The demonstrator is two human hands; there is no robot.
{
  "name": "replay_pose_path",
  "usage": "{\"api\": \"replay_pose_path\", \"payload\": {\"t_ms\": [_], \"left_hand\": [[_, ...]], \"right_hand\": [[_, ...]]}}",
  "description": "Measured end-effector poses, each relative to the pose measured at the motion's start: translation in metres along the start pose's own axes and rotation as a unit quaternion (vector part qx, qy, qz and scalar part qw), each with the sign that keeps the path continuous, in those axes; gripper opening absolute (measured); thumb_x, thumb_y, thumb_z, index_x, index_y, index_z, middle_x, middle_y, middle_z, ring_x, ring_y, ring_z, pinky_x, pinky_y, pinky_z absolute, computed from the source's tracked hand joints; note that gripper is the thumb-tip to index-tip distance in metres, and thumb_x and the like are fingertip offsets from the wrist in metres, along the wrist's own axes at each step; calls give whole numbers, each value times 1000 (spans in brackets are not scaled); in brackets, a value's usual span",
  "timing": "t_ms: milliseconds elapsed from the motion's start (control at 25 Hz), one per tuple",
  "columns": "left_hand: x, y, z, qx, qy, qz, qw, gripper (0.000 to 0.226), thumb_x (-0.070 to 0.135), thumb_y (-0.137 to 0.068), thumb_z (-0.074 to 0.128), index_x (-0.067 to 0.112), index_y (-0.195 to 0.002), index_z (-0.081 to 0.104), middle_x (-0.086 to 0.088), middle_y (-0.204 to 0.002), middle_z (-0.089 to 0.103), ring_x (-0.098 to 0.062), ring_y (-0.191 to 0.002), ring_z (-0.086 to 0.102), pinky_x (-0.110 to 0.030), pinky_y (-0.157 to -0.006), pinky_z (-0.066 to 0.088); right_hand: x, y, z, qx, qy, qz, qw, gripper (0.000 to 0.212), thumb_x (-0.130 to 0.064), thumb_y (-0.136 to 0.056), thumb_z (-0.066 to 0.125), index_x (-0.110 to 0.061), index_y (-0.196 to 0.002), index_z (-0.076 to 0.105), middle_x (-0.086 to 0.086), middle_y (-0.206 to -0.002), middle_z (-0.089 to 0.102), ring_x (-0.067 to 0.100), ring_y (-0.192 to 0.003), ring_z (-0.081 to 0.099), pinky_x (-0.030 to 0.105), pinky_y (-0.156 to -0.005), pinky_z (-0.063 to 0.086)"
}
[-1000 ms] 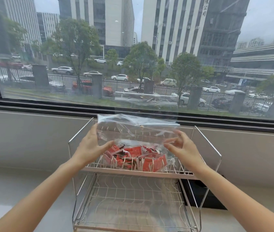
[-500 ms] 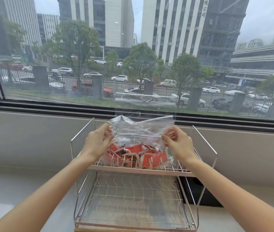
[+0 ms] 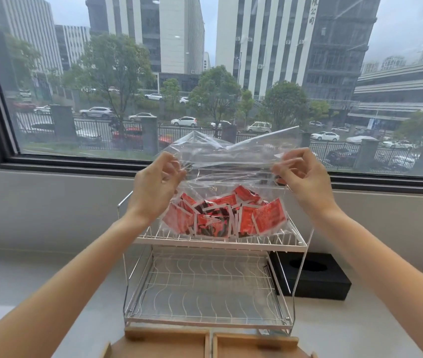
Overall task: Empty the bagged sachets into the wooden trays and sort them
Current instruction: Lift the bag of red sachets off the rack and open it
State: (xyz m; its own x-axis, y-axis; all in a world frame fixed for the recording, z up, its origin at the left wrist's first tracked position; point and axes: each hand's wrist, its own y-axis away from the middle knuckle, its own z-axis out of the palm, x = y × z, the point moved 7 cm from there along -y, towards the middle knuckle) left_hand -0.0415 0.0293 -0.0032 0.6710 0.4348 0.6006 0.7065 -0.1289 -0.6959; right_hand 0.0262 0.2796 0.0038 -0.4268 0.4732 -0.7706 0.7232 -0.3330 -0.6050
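Now L hand [image 3: 157,183] & R hand [image 3: 302,177] pinch sachet bag [image 3: 227,164] above rack [image 3: 220,241].

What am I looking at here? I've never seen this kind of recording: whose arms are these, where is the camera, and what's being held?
No machine here: a person wears a camera on the head, looking forward and down, so the two arms reaching in are their own. The left hand and right hand each pinch a top corner of a clear plastic bag with their fingers. Red sachets fill its bottom, which sits at the upper shelf of a two-tier wire rack on a pale counter by a window. Wooden trays show at the bottom edge. A black box sits to the rack's right.
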Motion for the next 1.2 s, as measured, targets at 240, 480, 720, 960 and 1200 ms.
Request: {"api": "replay_pose_path", "payload": {"t_ms": [240, 480, 720, 960, 1200], "left_hand": [[-5, 85, 19, -52, 69, -69, 994, 14, 26, -79, 63, 22, -85, 51, 12, -82, 57, 7, -72, 55, -6, -62, 42], [-42, 190, 53, -122, 149, -200, 961, 27, 20, -76, 67, 35, -83, 47, 11, -92, 60, -5, -88, 58, -24, -80, 43], [-62, 267, 73, -176, 126, -326, 920, 42, 17, -77, 67, 23, -109, 41, 11, -98, 53, -8, -93, 53, -7, -66, 37], [-65, 277, 72, -204, 159, -343, 903, 56, 18, -79, 64, 21, -127, 35, 13, -96, 58, 9, -94, 49, -16, -90, 39], [-62, 252, 54, -129, 227, -333, 906, 37, 25, -82, 59, 30, -115, 44, 2, -107, 63, 3, -97, 58, -15, -77, 40]], "right_hand": [[34, 78, -29, 20, -31, 101, 994, 26, -15, -78, 68, -24, -95, 49, -2, -84, 65, 16, -83, 63, 33, -83, 51], [87, 177, -38, -21, -9, 193, 981, 19, -7, -79, 65, -22, -89, 59, 10, -81, 65, 17, -80, 61, 35, -82, 50], [147, 255, -40, -63, 60, 297, 951, 12, -12, -81, 64, -24, -80, 61, 3, -87, 69, 19, -90, 65, 39, -90, 50], [153, 272, -42, -82, 63, 316, 943, 5, -16, -83, 61, -19, -81, 65, 4, -89, 71, 18, -92, 65, 31, -87, 48], [123, 246, -42, -68, -27, 296, 952, 8, -26, -83, 60, -23, -86, 67, -7, -90, 72, -3, -85, 65, 18, -79, 47]]}}
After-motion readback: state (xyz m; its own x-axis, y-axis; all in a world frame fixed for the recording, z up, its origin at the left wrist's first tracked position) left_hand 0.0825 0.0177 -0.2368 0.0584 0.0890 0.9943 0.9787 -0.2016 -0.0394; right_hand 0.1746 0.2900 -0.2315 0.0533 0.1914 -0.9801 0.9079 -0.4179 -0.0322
